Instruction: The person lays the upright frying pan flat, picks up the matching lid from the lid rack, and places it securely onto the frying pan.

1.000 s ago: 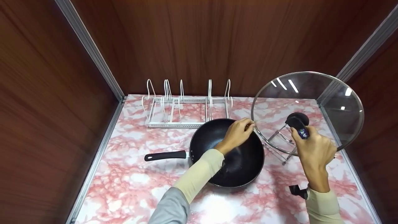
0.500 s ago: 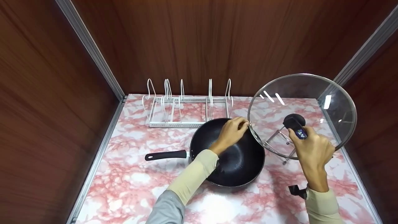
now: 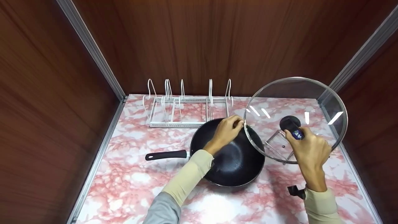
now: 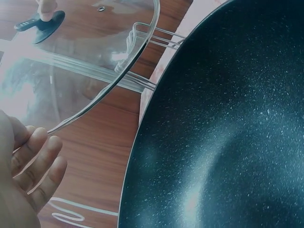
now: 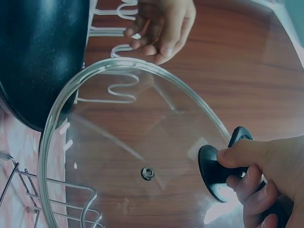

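Observation:
A large round glass lid (image 3: 264, 96) with a metal rim is held tilted above the right part of the table. My right hand (image 3: 312, 149) grips its black handle (image 3: 290, 124), with the thumb along the top in the right wrist view. My left hand (image 3: 225, 132) reaches across the wok and pinches the lid's left rim between thumb and forefinger; the other fingers (image 4: 50, 178) are loosely bent. Beneath the left arm stands the black wok (image 3: 233, 161), its long handle (image 3: 166, 155) pointing left. The lid's lower left edge overlaps the wok in the head view.
Behind the wok is a white wire rack (image 3: 177, 125) with upright loops, near the back wall. A small chrome wire stand (image 3: 273, 137) shows through the lid. Brown wood-grain panels (image 3: 192, 46) enclose the marbled table (image 3: 124, 186) at the back and sides.
The lid has moved left and slightly down, nearer the wok, its tilt shifting a little. Both hands have travelled with it, the left hand drawing back left across the wok. The wok stays put.

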`<state>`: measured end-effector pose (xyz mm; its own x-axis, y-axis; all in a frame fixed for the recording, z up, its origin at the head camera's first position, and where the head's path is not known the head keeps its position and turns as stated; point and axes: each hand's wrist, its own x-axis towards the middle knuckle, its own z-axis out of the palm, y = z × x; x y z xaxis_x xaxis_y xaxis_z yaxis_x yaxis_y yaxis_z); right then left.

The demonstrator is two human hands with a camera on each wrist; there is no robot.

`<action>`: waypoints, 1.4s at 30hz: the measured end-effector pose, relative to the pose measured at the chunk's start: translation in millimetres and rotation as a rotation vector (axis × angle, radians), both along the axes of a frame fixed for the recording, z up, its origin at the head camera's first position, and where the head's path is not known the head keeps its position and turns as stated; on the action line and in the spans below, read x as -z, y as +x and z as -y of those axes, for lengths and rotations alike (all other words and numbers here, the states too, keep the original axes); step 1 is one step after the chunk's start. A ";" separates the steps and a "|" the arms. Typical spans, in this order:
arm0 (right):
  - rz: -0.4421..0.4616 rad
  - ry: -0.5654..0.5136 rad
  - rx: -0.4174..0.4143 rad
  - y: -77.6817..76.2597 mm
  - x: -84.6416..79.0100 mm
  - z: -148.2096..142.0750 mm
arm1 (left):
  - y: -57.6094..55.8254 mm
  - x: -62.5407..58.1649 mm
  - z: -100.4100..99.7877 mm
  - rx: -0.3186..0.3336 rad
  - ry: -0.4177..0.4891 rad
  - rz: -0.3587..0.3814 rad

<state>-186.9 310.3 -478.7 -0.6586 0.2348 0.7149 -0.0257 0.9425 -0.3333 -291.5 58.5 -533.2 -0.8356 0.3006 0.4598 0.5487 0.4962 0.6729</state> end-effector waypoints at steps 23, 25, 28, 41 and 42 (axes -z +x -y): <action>0.119 -0.013 -0.076 -3.0 3.6 4.7 | 6.4 -6.4 34.3 -0.012 0.005 -0.008; 0.124 -0.015 -0.087 -3.5 3.7 5.0 | 7.6 -6.0 38.4 -0.013 0.002 -0.006; 0.122 -0.012 -0.102 -3.8 4.1 5.9 | 9.3 -5.4 44.3 -0.011 0.003 0.006; 0.152 -0.026 -0.160 -1.8 7.9 12.1 | 13.9 -6.4 62.3 -0.040 0.001 0.006; 0.146 -0.028 -0.165 -2.2 8.4 12.6 | 14.0 -6.2 63.4 -0.038 0.006 0.004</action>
